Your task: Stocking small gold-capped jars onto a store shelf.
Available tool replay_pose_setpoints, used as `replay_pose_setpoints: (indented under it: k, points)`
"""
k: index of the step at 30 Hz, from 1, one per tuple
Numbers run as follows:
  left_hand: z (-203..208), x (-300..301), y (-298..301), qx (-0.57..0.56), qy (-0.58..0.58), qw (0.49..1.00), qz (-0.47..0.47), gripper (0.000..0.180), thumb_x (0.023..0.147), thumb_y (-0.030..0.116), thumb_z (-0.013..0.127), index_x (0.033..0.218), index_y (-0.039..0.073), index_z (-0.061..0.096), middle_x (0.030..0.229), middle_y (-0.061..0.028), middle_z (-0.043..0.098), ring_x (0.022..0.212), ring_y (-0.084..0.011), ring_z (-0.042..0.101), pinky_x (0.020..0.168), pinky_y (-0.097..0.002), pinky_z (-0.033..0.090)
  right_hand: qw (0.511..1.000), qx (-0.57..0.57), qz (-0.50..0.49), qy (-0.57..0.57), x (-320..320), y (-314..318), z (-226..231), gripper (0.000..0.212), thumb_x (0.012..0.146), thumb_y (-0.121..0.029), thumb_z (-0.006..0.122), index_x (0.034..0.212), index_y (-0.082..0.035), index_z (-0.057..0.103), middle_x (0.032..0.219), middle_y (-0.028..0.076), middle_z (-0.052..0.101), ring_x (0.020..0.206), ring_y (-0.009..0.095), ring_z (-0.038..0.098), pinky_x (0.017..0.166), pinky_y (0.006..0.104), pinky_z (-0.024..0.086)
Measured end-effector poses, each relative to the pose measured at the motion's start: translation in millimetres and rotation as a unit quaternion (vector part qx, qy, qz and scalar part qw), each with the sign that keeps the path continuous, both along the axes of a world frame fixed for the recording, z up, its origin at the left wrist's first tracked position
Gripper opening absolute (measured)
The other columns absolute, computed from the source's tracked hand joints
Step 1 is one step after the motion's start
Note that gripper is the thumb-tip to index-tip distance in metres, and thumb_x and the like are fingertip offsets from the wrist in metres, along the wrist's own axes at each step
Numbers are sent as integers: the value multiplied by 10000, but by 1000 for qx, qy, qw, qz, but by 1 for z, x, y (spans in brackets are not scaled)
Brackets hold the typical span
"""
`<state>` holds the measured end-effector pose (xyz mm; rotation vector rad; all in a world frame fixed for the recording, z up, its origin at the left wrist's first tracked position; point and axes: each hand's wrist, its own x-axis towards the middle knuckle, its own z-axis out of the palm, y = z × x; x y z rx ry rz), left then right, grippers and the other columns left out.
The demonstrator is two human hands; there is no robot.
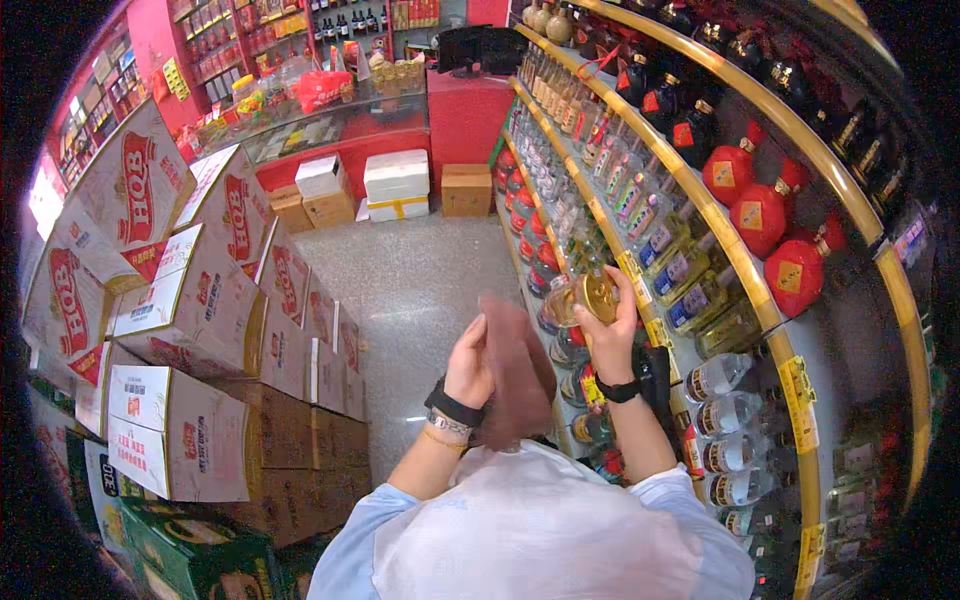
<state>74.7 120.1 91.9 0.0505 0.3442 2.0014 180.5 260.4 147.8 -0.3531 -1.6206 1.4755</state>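
My left hand [467, 365] is closed on a dusky pink-brown cloth [515, 375], which hangs down in front of my chest and is smeared by motion. My right hand [614, 335] grips a small clear jar with a gold lid [597, 299], tilted so that the lid faces up toward me. The jar is held beside the shelf edge, apart from the cloth. What the jar contains I cannot make out. Dark bands circle both wrists.
On the right, long tiered shelves [690, 150] carry rows of bottles, including red round bottles [760, 218] and clear plastic bottles [722, 413]. Stacked white cartons [180, 440] line the left. A glass counter [340, 130] and white foam boxes [396, 180] stand ahead, beyond the grey floor [420, 280].
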Motion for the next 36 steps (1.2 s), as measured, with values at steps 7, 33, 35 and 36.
replay_pose_setpoints:
  k: [7,33,35,36]
  points:
    - [-12,-3,6,11,14,999,51,258,908,185,390,1110,61,493,1121,-49,534,1023,-168,494,915,-309,372,980,187,48,-45,-27,-37,3,686,610,-62,726,1192,-9,367,1133,84,439,1067,183,429,917,310,357]
    - [-6,-113,98,-133,100,972,165,175,895,145,428,978,18,514,989,-39,548,931,-115,497,835,-246,382,985,129,90,-66,-159,84,-31,661,575,-126,751,1129,-8,410,1080,123,451,1012,254,458,898,348,357]
    - [-17,-124,125,-175,124,955,204,197,890,148,459,1007,3,523,987,-23,541,904,-92,492,786,-213,393,985,128,71,-94,-163,110,-42,672,577,-137,756,1136,-4,409,1087,127,451,1030,255,447,900,350,357]
    - [-12,-130,138,-193,159,947,204,210,884,145,473,1014,-10,529,1002,-22,536,898,-91,493,772,-205,397,982,139,58,-110,-167,120,-40,682,576,-145,761,1140,-1,407,1086,129,452,1035,256,444,901,350,356]
